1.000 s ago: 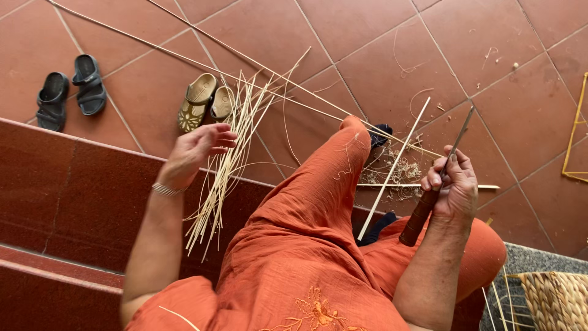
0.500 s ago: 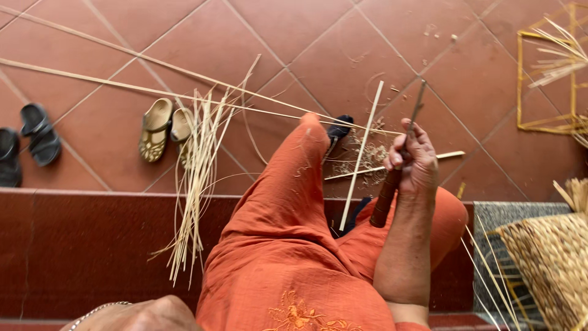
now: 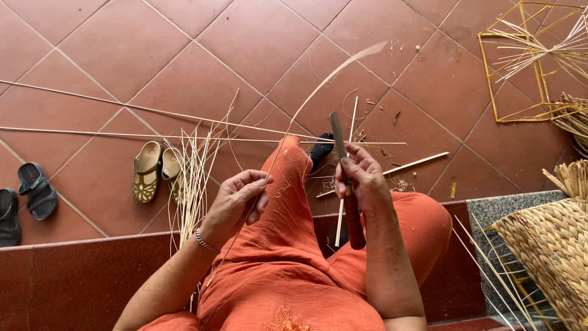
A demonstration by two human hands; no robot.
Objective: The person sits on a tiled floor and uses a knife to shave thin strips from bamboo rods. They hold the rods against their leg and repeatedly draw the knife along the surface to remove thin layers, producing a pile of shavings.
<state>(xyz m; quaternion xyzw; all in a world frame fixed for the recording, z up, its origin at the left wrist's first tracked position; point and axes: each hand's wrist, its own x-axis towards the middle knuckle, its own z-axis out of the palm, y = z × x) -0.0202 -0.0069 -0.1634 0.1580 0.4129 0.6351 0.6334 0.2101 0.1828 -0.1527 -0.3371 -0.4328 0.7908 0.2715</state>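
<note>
- Head view looking straight down at someone sitting on a dark red step in orange clothes, knees out over the terracotta tile floor (image 3: 122, 55).
- Left hand (image 3: 239, 199) is pinched shut on a long thin pale bamboo strip (image 3: 306, 104). Thumb and fingertips are closed on it low down, and the rest of it arcs up and away to the right, its blurred tip well out over the tiles.
- So the strip's long axis runs from the lap, up through the left grip, then curves toward the upper right, passing just left of the blade.
- Right hand (image 3: 361, 181) is fisted tight round a dark-handled knife with a flat grey blade (image 3: 338, 132), blade pointing up and away, handle sticking down below the fist. It also seems to trap a short pale stick (image 3: 343, 208) against the handle.
- The two hands are near each other at about the same height over the lap, left wrist bent inward, right forearm coming straight up.
- A bundle of loose thin bamboo slivers (image 3: 193, 178) stands just left of the left hand, with tan sandals (image 3: 153, 171) beside it.
</note>
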